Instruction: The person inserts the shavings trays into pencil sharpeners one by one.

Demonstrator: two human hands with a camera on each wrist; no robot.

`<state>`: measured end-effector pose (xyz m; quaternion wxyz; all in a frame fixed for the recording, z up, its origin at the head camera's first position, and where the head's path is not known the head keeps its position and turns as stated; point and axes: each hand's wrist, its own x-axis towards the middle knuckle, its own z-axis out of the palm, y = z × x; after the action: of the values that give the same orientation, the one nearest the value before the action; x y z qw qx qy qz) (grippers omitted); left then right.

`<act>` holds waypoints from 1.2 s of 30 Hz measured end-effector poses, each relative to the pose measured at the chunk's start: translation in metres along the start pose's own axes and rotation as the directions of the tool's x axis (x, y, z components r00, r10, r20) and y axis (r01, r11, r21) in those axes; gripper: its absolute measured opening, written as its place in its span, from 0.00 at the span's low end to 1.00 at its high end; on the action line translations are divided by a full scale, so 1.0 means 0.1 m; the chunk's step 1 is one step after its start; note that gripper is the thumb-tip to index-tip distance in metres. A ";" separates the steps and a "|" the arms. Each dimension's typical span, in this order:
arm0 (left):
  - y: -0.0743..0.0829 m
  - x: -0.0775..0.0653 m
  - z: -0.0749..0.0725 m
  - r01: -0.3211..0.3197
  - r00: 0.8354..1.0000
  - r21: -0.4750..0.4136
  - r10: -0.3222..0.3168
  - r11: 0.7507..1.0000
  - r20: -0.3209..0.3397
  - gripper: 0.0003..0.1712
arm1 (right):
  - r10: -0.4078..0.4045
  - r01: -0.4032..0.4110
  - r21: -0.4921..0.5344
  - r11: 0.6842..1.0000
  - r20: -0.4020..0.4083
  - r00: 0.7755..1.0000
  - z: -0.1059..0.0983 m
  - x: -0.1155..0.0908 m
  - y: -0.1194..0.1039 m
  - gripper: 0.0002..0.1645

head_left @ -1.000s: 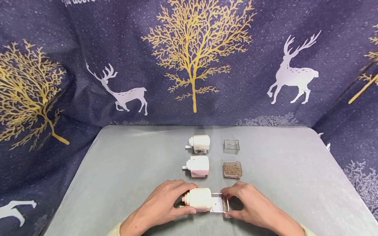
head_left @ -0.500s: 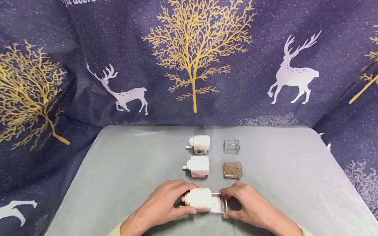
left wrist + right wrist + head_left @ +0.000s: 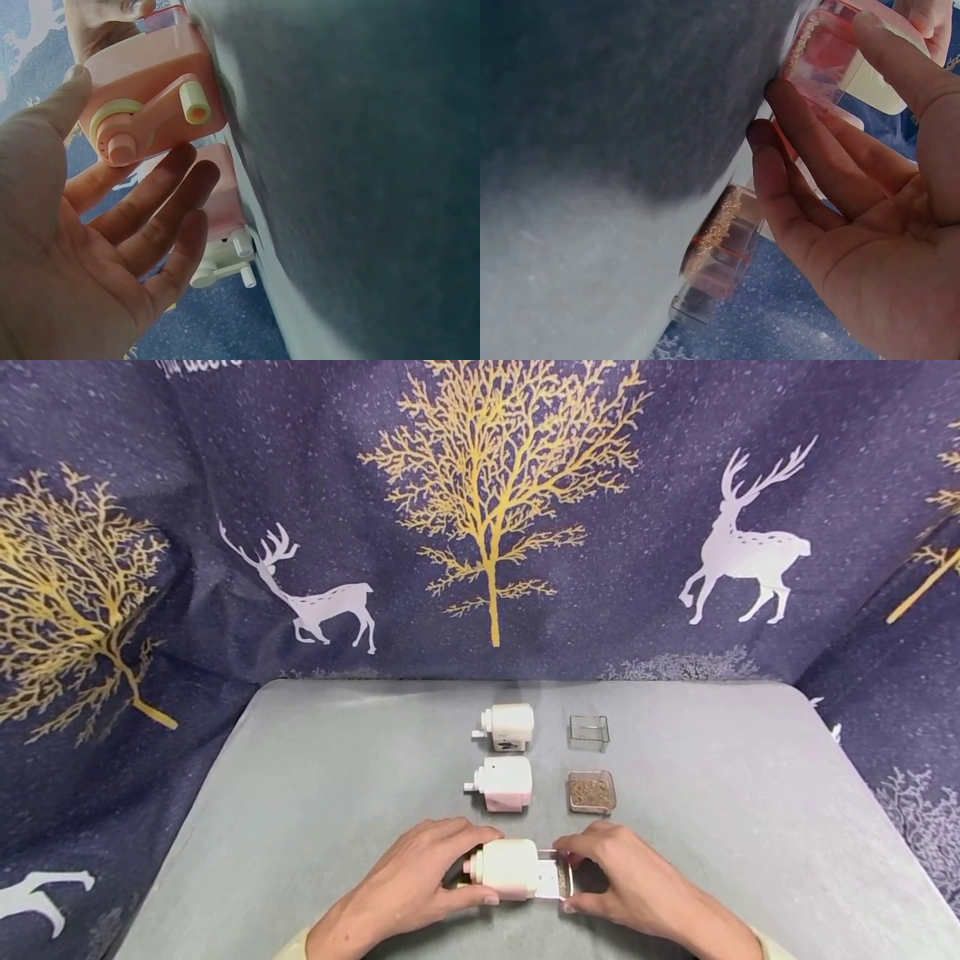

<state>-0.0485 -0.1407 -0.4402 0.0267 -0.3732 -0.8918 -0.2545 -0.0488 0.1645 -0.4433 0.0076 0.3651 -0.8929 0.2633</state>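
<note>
Between thumb and fingers, my left hand grips a cream and pink hand-crank pencil sharpener low on the table. Its crank knob faces the left wrist camera. From the sharpener's right side sticks a clear shavings drawer, partly inside the body, with shavings along its outer end. My right hand pinches the drawer's outer end with thumb and fingers at opposite sides; the remaining fingers stay loosely bent. The drawer's inner part is hidden in the body.
Behind stand a white and pink sharpener and a white sharpener with a dark print. To their right are a clear drawer full of shavings and another clear drawer. A patterned cloth hangs behind the grey table.
My right hand has moved slightly left with the drawer, so less of it shows outside the sharpener. My left hand and the sharpener have stayed almost in place.
</note>
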 end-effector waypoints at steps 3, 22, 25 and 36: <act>0.00 0.00 0.00 0.001 1.000 -0.004 -0.001 1.000 0.001 0.35 | 0.011 -0.011 0.004 1.000 0.012 1.000 0.00 0.01 -0.01 0.32; -0.01 0.01 0.00 0.008 1.000 -0.038 -0.007 0.999 0.017 0.34 | 0.010 -0.011 0.020 1.000 0.048 0.999 0.02 0.06 -0.04 0.32; -0.01 0.01 0.00 0.010 1.000 -0.045 -0.009 0.999 0.020 0.34 | 0.000 -0.001 0.022 1.000 0.043 0.999 0.03 0.08 -0.05 0.33; -0.01 0.01 0.01 -0.018 1.000 -0.052 0.018 0.998 -0.006 0.34 | -0.007 0.005 0.042 0.999 0.052 0.999 0.05 0.12 -0.07 0.32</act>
<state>-0.0500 -0.1403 -0.4411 0.0216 -0.3811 -0.8814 -0.2783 -0.0521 0.1505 -0.4417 -0.0225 0.3745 -0.8860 0.2725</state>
